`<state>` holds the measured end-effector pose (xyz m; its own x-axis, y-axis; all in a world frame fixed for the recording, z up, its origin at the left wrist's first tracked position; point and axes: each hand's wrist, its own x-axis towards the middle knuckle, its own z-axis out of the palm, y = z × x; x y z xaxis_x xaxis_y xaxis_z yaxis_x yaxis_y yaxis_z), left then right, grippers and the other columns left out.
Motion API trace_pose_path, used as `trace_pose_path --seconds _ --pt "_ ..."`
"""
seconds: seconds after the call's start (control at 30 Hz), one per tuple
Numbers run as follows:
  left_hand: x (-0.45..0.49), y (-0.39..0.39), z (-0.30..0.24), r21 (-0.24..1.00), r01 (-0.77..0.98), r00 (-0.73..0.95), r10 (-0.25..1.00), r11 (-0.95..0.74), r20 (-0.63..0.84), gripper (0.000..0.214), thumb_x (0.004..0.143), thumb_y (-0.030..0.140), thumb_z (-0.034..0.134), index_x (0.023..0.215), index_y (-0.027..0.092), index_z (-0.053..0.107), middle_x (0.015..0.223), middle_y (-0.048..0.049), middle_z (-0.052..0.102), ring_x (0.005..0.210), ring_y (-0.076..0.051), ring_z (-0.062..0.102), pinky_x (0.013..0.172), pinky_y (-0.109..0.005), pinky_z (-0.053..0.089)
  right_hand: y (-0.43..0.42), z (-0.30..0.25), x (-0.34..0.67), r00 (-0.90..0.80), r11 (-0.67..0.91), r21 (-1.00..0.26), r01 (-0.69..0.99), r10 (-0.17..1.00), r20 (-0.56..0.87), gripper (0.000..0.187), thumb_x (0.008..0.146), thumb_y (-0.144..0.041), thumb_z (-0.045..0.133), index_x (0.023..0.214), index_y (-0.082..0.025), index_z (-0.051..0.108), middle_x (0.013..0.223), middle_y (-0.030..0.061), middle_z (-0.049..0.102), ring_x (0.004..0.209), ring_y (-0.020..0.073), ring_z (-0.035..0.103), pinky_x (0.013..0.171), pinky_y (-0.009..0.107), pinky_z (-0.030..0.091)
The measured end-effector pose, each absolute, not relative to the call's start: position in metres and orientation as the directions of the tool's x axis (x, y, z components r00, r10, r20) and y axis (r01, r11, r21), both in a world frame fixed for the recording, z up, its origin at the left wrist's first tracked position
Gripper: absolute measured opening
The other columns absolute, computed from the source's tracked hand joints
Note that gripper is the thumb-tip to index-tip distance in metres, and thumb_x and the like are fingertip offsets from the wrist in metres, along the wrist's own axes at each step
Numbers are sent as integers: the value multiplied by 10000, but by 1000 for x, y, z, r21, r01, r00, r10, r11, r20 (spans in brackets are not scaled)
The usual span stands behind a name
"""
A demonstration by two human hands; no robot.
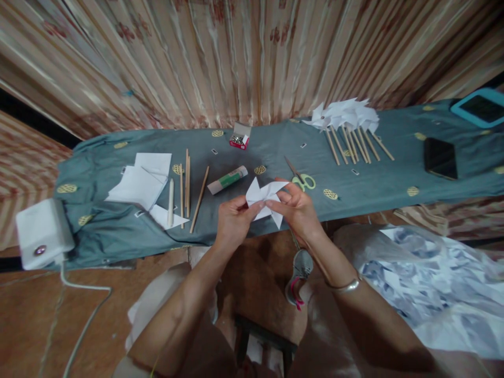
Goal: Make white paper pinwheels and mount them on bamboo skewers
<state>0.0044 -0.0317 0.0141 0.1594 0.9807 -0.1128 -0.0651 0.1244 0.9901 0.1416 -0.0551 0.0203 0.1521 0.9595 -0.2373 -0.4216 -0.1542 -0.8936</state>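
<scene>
A folded white paper pinwheel [264,195] is held between my two hands over the near edge of the cloth-covered table. My left hand [233,219] pinches its left side, thumb at the centre. From the right, my right hand [298,211] pinches it too, with the thumb meeting the middle. Just beyond my right fingers lie scissors [304,181] with light green handles. A green and white glue stick [227,180] rests past my left hand. Farther back stands an open red box of pins [239,137]. Finished pinwheels on sticks [346,115] lie grouped at the back right.
Left on the table are white paper sheets [137,186], several wooden sticks [188,184] and a white candle-like rod [170,202]. At right lie a dark phone [440,158] and a blue-framed tablet [482,108]. A white box with a cable [44,233] sits at the left end; paper scraps [437,278] lie lower right.
</scene>
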Motion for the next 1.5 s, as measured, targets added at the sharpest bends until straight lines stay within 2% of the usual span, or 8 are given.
trace_pose_path --seconds 0.37,0.7,0.93,1.1,1.3,1.5 --pt "5 -31 15 996 -4 134 988 84 -83 217 632 341 756 678 129 746 562 29 605 526 -94 468 502 -206 354 -54 19 140 159 -152 -875 -461 955 -250 619 508 -246 882 1019 -236 531 713 -58 705 654 140 663 659 262 532" --pt "5 -31 13 998 -28 128 990 58 -54 185 647 315 757 699 137 756 596 19 653 546 -116 529 526 -220 408 -54 18 140 158 -150 -882 -448 957 -243 624 524 -276 875 1041 -234 530 705 -59 704 640 158 669 652 288 531" --pt "9 -31 14 987 -116 127 987 111 -96 218 630 296 762 789 148 780 661 3 708 574 -131 580 587 -247 471 -55 23 137 189 -157 -881 -446 946 -265 645 472 -271 893 1022 -225 561 725 -44 732 670 183 701 680 308 549" --pt "11 -30 15 969 -179 128 980 171 -149 225 576 286 786 750 143 775 643 0 699 553 -115 554 563 -236 452 -55 26 137 184 -182 -870 -457 938 -293 668 462 -279 892 1033 -218 551 721 -32 744 683 222 720 667 336 559" --pt "12 -28 15 951 -217 145 970 222 -194 291 524 343 817 712 128 762 584 5 652 513 -93 495 513 -221 401 -54 24 139 181 -181 -875 -449 941 -287 681 482 -282 888 1055 -214 525 704 -45 733 627 172 690 641 288 532" --pt "12 -27 16 954 -202 129 971 223 -200 287 497 363 825 655 139 741 556 17 629 501 -89 474 501 -219 388 -54 21 141 183 -158 -902 -402 951 -249 700 505 -316 875 1092 -241 501 719 -58 735 652 182 695 636 297 535"
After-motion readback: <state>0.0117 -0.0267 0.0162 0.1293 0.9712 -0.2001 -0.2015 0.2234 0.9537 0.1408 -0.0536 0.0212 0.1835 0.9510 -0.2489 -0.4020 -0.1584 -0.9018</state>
